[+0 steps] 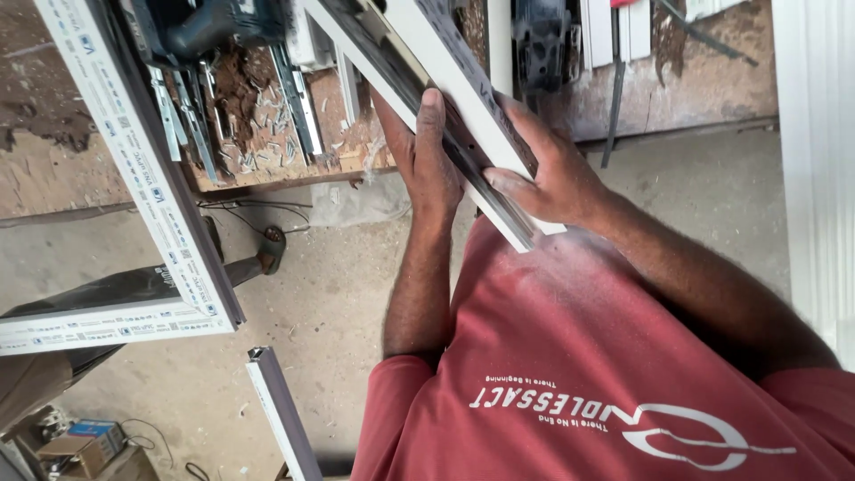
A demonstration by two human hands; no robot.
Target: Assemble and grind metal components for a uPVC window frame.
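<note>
Here you have a white profile braced end-on toward your red shirt, slanting up over the surface. Your left hand lies along its near side, fingers stretched flat against it and thumb up, pressing more than gripping, which seems to keep the piece from sliding sideways. Your right hand wraps the other side near the lower end, fingers curled over the edge and closed on it, so the weight sits there. Between them the dark channel of the profile faces you, probably so you can look down its length. To your left a white frame leans over the edge of the surface. A drill and scattered chips lie on the surface beyond. Another short bar stands on the floor below.
</note>
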